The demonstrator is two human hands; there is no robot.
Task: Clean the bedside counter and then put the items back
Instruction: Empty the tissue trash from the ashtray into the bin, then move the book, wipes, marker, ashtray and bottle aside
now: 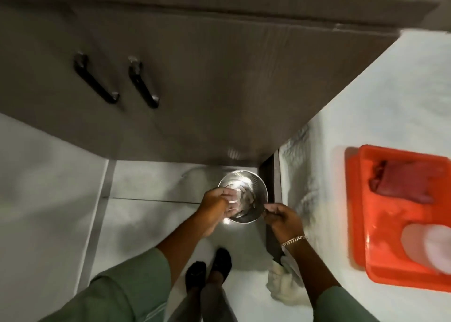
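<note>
A shiny steel bowl (255,187) is held low over the pale floor, beside the brown cabinet. My right hand (280,215) pinches the bowl's near right rim. My left hand (216,205) reaches into the bowl from the left and grips a clear thing (235,194) that looks like a glass; blur hides its details. An orange tray (366,224) lies on the white bed at the right. In it are a pink cloth (402,182) and a white round item (427,246).
The brown cabinet (195,89) with two black handles (95,82) fills the top of the view. A white cloth (283,285) hangs off the bed edge near my right forearm. My feet in black shoes (207,270) stand on the floor below the bowl.
</note>
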